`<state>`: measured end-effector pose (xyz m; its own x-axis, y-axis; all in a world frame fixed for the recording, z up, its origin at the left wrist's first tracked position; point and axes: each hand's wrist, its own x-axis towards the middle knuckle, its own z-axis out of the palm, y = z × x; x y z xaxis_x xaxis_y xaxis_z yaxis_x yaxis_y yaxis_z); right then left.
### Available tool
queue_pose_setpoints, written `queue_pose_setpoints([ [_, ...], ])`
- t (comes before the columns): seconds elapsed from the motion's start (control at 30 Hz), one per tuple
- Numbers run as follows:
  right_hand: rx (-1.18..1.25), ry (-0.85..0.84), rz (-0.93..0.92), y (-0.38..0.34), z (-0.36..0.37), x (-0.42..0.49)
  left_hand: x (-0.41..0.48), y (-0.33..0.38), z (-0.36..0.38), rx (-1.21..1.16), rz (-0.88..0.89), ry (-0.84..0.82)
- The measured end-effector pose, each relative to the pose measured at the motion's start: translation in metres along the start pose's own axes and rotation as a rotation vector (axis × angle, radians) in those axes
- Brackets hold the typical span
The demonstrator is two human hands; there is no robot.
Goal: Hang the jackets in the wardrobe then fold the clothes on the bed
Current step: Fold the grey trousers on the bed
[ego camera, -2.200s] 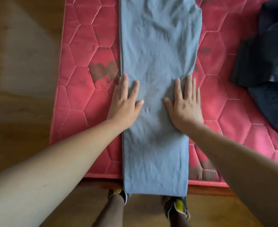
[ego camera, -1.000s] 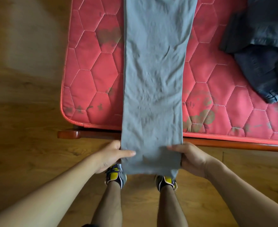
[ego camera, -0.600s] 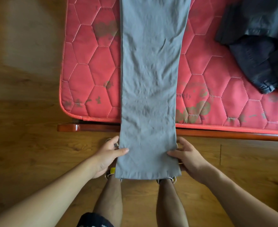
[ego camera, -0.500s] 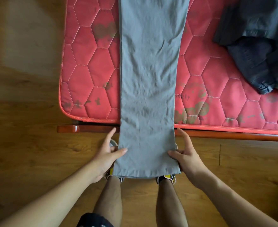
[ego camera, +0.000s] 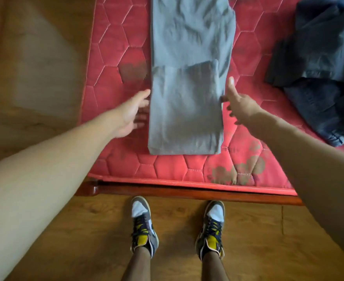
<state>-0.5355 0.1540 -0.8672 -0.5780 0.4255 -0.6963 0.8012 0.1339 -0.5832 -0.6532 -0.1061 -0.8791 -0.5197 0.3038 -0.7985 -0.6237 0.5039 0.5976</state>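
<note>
1. Work on the long grey cotton trousers (ego camera: 187, 110), laid lengthwise on the red hexagon-quilted mattress (ego camera: 114, 57), lower end doubled over on top.
2. Start from the left hand (ego camera: 133, 113), spread and empty just beside the trousers' left edge, and the right hand (ego camera: 237, 105), likewise open and empty just beside their right edge.
3. Likely best: press both palms onto the flap and smooth outward, squaring its skewed far corner with the layer beneath.
4. Then fold again, clear of the dark navy heap of clothes (ego camera: 319, 67) well right of the trousers.

Trousers (ego camera: 185, 110) on the mattress (ego camera: 114, 57) between left hand (ego camera: 130, 113) and right hand (ego camera: 240, 107); clothes pile (ego camera: 319, 57) farther right
</note>
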Motion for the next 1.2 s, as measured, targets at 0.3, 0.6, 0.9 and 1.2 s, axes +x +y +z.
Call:
queue_pose_setpoints([
  [0.3, 0.369, -0.261, 0.124, 0.087, 0.039, 0.001, 0.001, -0.08, 0.016, -0.132, -0.169, -0.063],
  [0.6, 0.189, -0.175, 0.123, 0.112, 0.053, 0.001, -0.013, -0.096, 0.034, -0.062, -0.131, 0.044],
  [0.9, 0.28, -0.255, 0.286, 0.143, 0.061, -0.041, -0.052, -0.113, 0.048, -0.152, -0.264, 0.05],
  [1.2, 0.289, -0.029, 0.032, 0.053, 0.051, 0.057, 0.05, -0.048, 0.032, -0.132, 0.074, 0.155],
])
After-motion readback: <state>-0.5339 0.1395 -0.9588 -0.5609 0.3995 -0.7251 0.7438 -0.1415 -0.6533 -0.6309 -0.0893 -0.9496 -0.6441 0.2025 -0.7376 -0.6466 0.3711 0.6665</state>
